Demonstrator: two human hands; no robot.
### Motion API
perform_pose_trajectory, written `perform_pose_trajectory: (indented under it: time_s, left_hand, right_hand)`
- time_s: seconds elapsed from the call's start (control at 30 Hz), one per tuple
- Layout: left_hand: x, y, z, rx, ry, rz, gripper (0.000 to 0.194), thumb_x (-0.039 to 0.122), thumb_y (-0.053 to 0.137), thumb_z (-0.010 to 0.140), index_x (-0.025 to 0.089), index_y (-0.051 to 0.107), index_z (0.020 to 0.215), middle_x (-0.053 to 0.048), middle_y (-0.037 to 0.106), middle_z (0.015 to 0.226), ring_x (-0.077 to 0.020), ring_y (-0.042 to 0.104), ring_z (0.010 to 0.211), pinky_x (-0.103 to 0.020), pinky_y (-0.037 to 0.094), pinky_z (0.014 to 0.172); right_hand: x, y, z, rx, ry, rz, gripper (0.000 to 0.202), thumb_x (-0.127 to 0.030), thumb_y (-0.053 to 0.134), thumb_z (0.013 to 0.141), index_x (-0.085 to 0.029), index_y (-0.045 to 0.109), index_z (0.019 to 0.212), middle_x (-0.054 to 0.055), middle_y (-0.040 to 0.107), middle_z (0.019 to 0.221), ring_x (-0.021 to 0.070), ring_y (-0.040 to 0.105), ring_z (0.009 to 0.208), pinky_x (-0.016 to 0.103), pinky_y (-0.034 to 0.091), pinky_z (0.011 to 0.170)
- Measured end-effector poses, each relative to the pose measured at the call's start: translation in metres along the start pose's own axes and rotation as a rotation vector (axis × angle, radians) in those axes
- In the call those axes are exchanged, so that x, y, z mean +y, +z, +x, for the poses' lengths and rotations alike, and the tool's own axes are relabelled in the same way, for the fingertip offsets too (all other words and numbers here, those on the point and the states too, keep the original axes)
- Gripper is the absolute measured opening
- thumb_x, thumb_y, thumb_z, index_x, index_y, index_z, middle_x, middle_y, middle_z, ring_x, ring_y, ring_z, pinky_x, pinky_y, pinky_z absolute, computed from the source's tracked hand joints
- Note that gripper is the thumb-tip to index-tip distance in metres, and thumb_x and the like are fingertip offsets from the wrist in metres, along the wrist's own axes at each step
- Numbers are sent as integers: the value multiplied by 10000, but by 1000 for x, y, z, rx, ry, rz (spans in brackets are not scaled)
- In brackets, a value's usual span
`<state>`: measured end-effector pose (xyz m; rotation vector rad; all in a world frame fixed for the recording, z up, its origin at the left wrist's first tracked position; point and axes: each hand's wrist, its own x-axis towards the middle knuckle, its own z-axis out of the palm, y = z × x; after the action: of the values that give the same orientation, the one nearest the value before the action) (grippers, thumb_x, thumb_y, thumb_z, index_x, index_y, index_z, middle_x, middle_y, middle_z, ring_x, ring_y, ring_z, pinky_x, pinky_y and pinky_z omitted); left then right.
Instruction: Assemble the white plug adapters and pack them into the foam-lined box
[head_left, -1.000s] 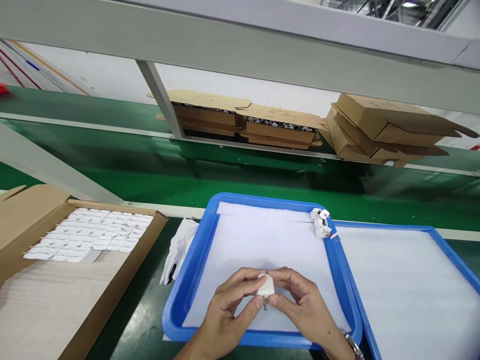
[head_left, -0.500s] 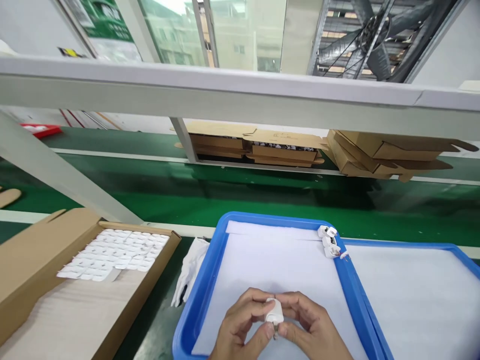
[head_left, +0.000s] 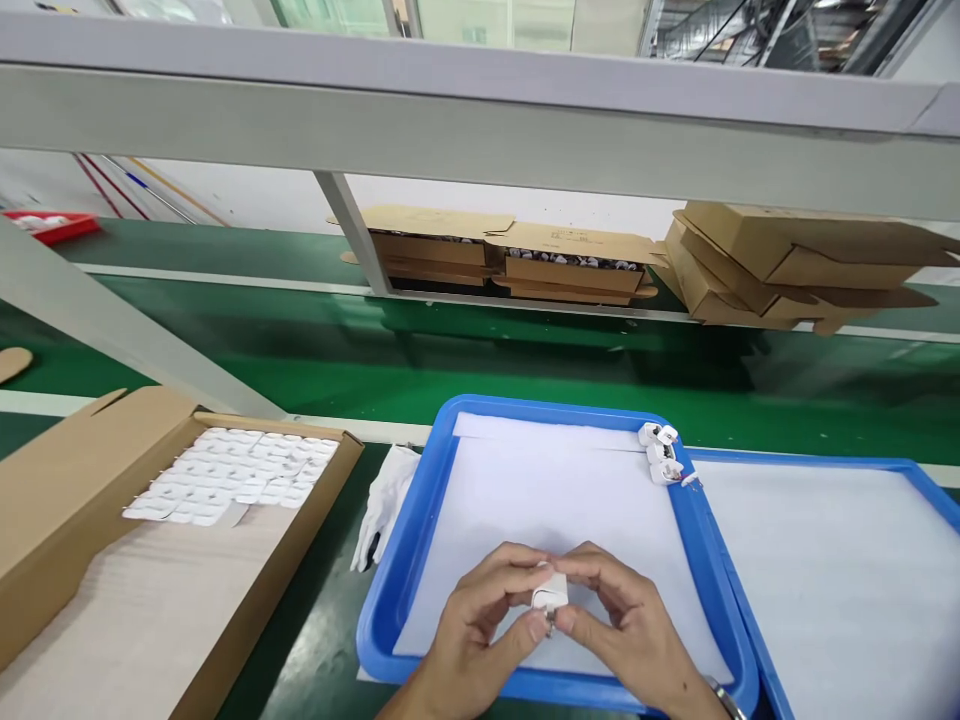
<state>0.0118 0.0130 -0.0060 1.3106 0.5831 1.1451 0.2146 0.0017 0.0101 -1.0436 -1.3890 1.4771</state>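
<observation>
Between the fingertips of both hands is a small white plastic housing (head_left: pixel 551 590) with a metal piece at its near end. My left hand (head_left: pixel 487 615) grips it from the left, thumb at the metal piece and forefinger on top. From the right, my right hand (head_left: pixel 619 620) pinches the same housing, its thumb also by the metal piece. Both hands are over the near part of a blue tray (head_left: pixel 409 560) lined with a white sheet. Several similar white housings (head_left: pixel 661 455) lie in a cluster on the tray's far right rim.
On the left, an open cardboard box (head_left: pixel 247 590) holds rows of white parts (head_left: pixel 232 475). A white glove (head_left: pixel 384 505) lies between box and tray. Another blue tray (head_left: pixel 825 463) adjoins on the right. Cardboard boxes (head_left: pixel 570 275) stand behind the green belt, under a grey frame bar (head_left: pixel 480 130).
The view has tipped downward, so the tray's near rim and a band on my right wrist now show. Both hands keep hold of the housing, which looks slightly turned.
</observation>
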Motion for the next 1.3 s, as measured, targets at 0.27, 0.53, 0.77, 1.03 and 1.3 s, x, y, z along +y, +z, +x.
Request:
perform_pose_trajectory:
  time_s: [0.27,0.53,0.77,1.03,1.3]
  left_hand:
    - [4,-1,0,30,-10,99,363,134,604,1000,325,733,1279,-99,670,1197,-205,674,1055,-313,582,878]
    - [6,0,1,31,-16,111,375,128,592,1003,326,725,1292,-99,674,1196,-207,681,1056,-310,579,863]
    - [3,2,0,23,38,80,388,113,577,1006,324,699,1308,-104,654,1221,-224,670,1095,-348,580,899]
    - [0,3,-1,21,29,87,405,107,572,1003,309,677,1338,-119,634,1270,-234,651,1110,-350,595,883]
    - [2,0,-3,5,47,141,452,80,586,985,319,664,1360,-121,624,1311,-263,620,1228,-418,558,1016]
  right_hand:
    - [3,2,1,-46,3,59,343,-328,703,978,-370,676,1317,62,694,1219,233,667,1138,405,545,993]
    - [1,8,0,19,45,70,299,-337,735,955,-365,710,1251,37,710,1120,206,680,1044,349,552,919]
    - [-1,13,-4,57,-61,-31,328,-290,660,1000,-377,660,1316,57,678,1195,214,655,1127,355,536,967]
    - [-1,5,2,3,-41,110,346,-292,742,951,-353,689,1287,54,698,1236,218,660,1175,370,537,1021]
    - [-8,8,0,30,-22,10,329,-322,688,985,-338,691,1314,73,703,1218,236,665,1161,381,553,998]
